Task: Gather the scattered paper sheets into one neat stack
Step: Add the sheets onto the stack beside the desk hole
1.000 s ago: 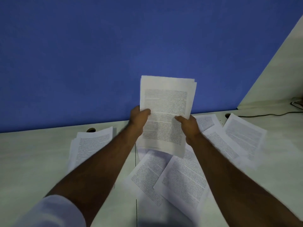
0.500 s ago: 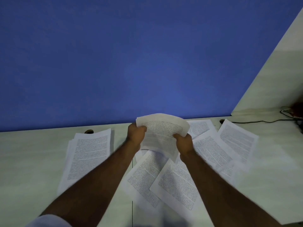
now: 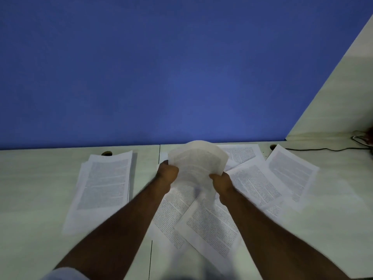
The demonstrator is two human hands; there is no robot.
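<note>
Bowing upward, printed sheaf (image 3: 196, 164) sits gripped between left hand (image 3: 168, 173) and right hand (image 3: 221, 182).

Bowed bundle of printed sheets (image 3: 197, 164) held above loose overlapping sheets (image 3: 214, 223); separate pile (image 3: 105, 182) left

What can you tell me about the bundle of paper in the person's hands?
The bundle is a few white sheets printed with dense text, thin and limp. It is held low above the desk, bowed so its top edge curls over. The left hand grips its left edge, the right hand its lower right corner. Loose sheets lie beneath it.
</note>
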